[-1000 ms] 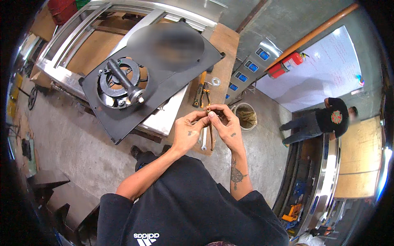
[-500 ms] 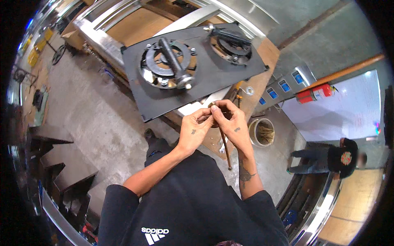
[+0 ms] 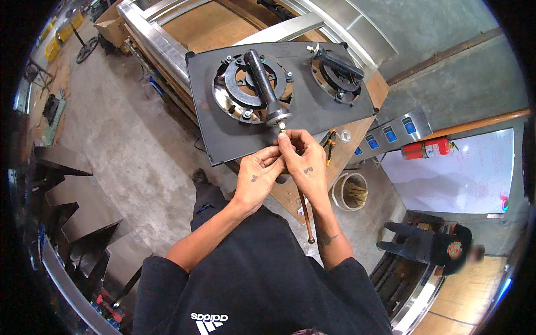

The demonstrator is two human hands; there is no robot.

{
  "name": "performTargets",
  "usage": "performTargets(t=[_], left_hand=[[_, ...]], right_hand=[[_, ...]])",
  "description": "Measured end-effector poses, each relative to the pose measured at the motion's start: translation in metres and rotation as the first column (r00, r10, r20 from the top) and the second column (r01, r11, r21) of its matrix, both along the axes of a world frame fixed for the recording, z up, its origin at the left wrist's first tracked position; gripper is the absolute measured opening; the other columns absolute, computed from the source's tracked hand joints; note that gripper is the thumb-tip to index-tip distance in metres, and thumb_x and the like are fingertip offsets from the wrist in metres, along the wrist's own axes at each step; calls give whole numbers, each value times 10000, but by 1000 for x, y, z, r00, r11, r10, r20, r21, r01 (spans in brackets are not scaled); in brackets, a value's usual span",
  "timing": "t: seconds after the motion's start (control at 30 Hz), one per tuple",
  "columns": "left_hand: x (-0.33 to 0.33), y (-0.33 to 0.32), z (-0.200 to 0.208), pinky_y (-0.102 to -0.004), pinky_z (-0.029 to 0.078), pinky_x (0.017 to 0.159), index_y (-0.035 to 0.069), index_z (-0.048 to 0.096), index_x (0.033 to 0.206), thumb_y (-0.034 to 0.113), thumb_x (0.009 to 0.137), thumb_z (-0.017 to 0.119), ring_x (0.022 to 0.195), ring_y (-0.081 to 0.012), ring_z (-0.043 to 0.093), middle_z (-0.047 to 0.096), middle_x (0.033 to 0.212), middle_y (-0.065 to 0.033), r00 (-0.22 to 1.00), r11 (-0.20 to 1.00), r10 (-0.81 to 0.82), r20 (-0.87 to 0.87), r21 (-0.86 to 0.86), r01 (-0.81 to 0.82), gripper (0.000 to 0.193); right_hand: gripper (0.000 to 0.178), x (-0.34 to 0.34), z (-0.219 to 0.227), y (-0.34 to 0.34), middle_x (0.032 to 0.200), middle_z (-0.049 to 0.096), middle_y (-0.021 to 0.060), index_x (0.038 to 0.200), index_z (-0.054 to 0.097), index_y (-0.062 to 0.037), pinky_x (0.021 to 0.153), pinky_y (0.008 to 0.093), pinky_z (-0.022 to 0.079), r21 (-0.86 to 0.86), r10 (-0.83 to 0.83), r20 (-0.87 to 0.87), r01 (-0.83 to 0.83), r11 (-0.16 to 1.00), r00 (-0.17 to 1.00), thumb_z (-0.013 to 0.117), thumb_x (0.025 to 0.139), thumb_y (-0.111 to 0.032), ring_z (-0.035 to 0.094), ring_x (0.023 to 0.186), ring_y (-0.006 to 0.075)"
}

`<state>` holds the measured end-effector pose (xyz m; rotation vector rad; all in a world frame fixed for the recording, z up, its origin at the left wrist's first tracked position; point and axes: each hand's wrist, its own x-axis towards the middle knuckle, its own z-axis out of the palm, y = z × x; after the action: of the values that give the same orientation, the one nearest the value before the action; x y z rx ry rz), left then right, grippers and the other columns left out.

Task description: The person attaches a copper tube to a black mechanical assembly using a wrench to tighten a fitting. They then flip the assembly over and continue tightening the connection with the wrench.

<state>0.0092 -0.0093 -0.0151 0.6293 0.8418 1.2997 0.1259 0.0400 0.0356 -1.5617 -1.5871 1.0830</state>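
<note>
Both hands meet at the front edge of a black burner plate (image 3: 234, 139). My right hand (image 3: 307, 167) pinches a small brass fitting (image 3: 282, 132) between thumb and forefinger, against the threaded end of a black burner tube (image 3: 261, 81). From under that hand a thin copper pipe (image 3: 306, 218) runs down toward my body, ending in a small round tip. My left hand (image 3: 257, 181) is closed, its fingertips pressed together beside my right thumb. They seem to grip the pipe's upper part, which the hands mostly hide. Round the tube lies a dark ring burner (image 3: 237, 84).
A second burner (image 3: 338, 72) sits on the plate's right. Orange-handled pliers (image 3: 330, 146) and a tape roll (image 3: 345, 136) lie on the wooden bench (image 3: 285, 198). Beyond are a bucket (image 3: 335, 195), a fire extinguisher (image 3: 427, 149) and another person (image 3: 424, 245). Folded metal sheets (image 3: 84, 212) stand left.
My hands have moved up and forward, bringing the brass fitting from in front of the plate to the burner tube's end. The pipe moved along. The view has shifted slightly.
</note>
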Motion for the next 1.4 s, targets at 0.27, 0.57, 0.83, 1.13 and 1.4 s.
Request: performTargets(t=[0.27,0.57,0.83,1.13,1.4], left_hand=[[-1,3,1,-267,532,1008,-67,701,1288,100,1087,662,1113,-126,701,756,1221,-91,998,1000,-13,65,-3,13,264],[0,3,1,-264,561,969,-66,702,1283,61,1077,663,1094,-124,705,753,1206,-84,996,1000,-2,89,-15,4,246],[0,4,2,-257,550,954,-55,715,1269,58,1066,671,1063,-111,705,764,1181,-75,997,1000,0,77,-1,0,236],[4,3,-2,-283,583,909,-74,699,1284,101,1061,708,997,-132,720,764,1168,-97,989,1000,26,145,-14,-24,284],[4,4,5,-281,589,893,-73,700,1286,86,1057,711,985,-133,725,768,1143,-90,993,999,42,113,-20,-40,279]], right_hand=[[306,-4,12,-5,935,766,80,1134,714,56,734,303,578,109,-6,138,-9,994,990,702,1061,-242,683,822,103],[340,-2,19,1,938,779,206,1112,693,74,768,377,591,4,22,114,-22,1000,993,711,1043,-259,758,822,227],[350,-8,23,-5,895,766,194,1105,691,72,744,365,584,137,6,213,-36,990,977,702,1048,-273,750,797,213],[339,10,10,12,928,748,80,1126,718,37,700,301,556,-220,50,-194,-93,971,980,696,1059,-294,657,813,95],[374,4,20,7,861,730,63,1094,723,35,673,306,557,-75,28,102,-21,997,994,742,1027,-332,646,766,101]])
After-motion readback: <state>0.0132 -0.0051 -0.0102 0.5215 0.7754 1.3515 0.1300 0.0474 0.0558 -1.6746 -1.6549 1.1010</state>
